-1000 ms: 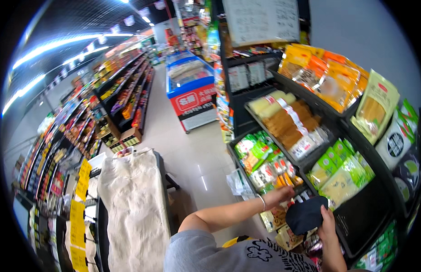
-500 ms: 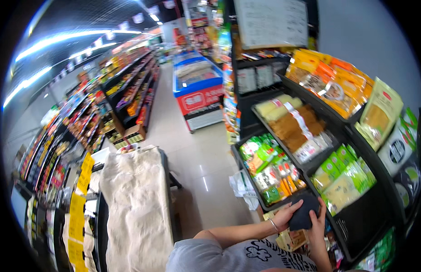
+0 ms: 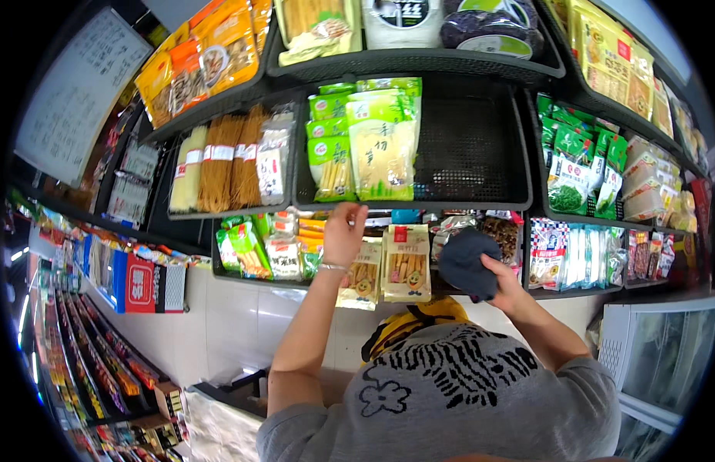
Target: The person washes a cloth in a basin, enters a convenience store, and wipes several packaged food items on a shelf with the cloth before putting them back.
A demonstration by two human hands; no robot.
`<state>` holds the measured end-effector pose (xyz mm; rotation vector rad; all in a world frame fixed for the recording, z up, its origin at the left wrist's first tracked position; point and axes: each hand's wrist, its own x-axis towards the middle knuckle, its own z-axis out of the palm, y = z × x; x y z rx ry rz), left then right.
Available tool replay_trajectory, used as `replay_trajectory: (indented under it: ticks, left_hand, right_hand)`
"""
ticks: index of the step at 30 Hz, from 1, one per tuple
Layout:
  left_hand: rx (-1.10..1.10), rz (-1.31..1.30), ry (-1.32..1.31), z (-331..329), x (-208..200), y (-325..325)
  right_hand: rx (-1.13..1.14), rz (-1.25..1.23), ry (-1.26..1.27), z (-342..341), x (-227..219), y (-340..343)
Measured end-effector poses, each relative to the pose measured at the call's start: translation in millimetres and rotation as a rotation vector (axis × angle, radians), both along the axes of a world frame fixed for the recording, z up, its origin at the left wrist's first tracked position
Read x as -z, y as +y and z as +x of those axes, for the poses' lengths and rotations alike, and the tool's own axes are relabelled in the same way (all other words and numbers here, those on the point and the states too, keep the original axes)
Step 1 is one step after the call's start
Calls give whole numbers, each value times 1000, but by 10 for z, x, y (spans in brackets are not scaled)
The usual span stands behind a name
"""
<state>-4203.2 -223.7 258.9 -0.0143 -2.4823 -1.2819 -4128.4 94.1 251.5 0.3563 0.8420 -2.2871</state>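
My left hand reaches up to the front rim of a black wire basket, its fingertips touching the rim just below a yellow-green packet of dried strips. It holds nothing. My right hand is closed on a dark blue cloth, bunched up in front of the lower shelf. Between the two hands hang beige snack packets. The right half of the black basket is bare. My grey patterned shirt fills the bottom of the view.
Shelves of packaged food surround the hands: brown noodle bundles to the left, green packets to the right, orange bags above. A glass-topped freezer stands at the lower right. An aisle of shelves runs off at the lower left.
The view has swung from the aisle onto the shelves. My left hand has risen to the basket rim. My right hand still holds the dark cloth.
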Motion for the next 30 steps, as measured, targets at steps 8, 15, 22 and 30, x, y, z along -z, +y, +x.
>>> replay_trajectory:
  ticks: [8, 15, 22, 30]
  left_hand:
    - [-257, -293, -343, -1428, 1001, -439]
    - [-203, -159, -394, -1565, 1085, -305]
    - [99, 287, -372, -1625, 973, -388]
    - [351, 1266, -343, -1062, -26, -50]
  right_hand:
    - [328, 94, -137, 480, 87, 666]
    - [453, 98, -187, 786, 295, 814]
    - [452, 83, -197, 634, 237, 712]
    - [314, -170, -126, 187, 94, 432]
